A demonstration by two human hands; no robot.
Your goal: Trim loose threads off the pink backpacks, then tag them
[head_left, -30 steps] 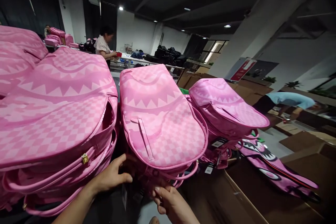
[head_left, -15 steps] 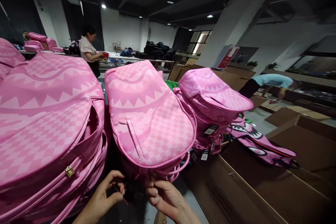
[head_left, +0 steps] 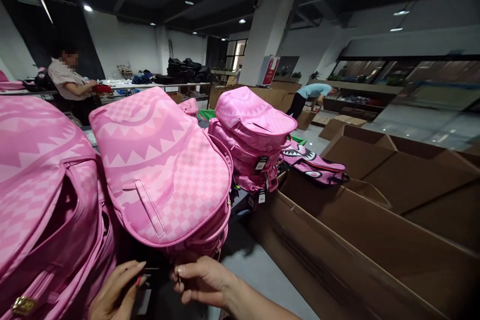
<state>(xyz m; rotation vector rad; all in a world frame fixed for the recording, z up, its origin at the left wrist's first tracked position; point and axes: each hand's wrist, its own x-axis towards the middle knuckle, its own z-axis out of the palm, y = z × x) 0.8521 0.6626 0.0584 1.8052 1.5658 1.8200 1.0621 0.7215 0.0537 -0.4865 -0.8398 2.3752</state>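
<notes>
A pink checkered backpack (head_left: 176,160) with a shark-tooth print lies on a stack in front of me. Just below its near edge, my right hand (head_left: 206,280) has thumb and fingers pinched together; a small gold-coloured bit shows there, too small to name. To its left, my left hand (head_left: 118,290) holds a thin red thing (head_left: 140,279) between thumb and fingers, its kind unclear. Farther left rises another pink backpack (head_left: 37,170) with an open side pocket and a gold zipper pull (head_left: 23,305).
A third stack of pink backpacks (head_left: 255,110) with hanging tags stands beyond. Large open cardboard boxes (head_left: 337,225) fill the right side; a shark-face bag (head_left: 315,162) lies across one edge. One person (head_left: 71,80) stands at a back table; another (head_left: 311,95) bends over at the right.
My view has swung right, so the backpacks sit farther left and more of the boxes shows. Both hands remain near the middle backpack's lower edge, the right one slightly farther from it.
</notes>
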